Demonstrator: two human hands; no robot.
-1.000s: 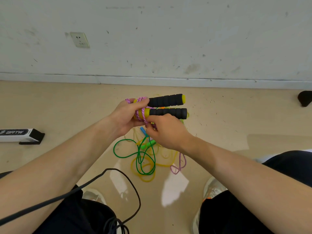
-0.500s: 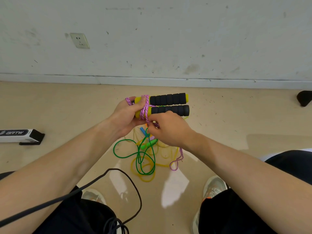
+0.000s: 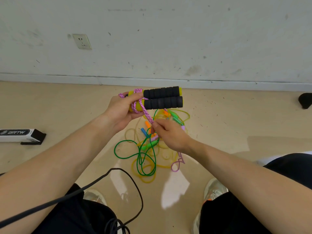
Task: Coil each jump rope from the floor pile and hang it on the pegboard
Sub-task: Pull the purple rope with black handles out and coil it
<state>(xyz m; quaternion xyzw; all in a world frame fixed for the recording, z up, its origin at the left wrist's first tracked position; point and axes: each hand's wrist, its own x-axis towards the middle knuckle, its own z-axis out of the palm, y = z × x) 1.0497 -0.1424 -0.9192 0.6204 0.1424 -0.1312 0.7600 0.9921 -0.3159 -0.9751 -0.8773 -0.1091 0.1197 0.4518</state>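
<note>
Pink rope point(image 3: 147, 114) is in the middle of the frame, up off the floor point(image 3: 67, 107), and both hands hold it.

At the very bottom are two legs in black trousers and two pale shoes point(image 3: 214, 188). A black cable point(image 3: 116, 169) loops over the floor between them, at lower left.

A bit farther off, the pile point(image 3: 147, 146) of other ropes lies on the floor. It is a tangle of green and yellow cords with small bright handles, just under the hands.

The right hand point(image 3: 168, 134) is above the pile. Its fingers and thumb pinch the pink rope tight. The loose end of the rope hangs down below this hand.

From the pinch, the rope runs up and left to the two handles point(image 3: 163, 103). They are black with yellow ends and lie side by side. The left hand point(image 3: 121, 110) is wrapped round their yellow ends, and the pink rope is wound there too.

At the left edge, a long box point(image 3: 16, 135) sits on the floor. A dark thing point(image 3: 305, 100) shows at the right edge.

Farthest is the white wall point(image 3: 168, 39), with a socket point(image 3: 82, 41) at upper left.
</note>
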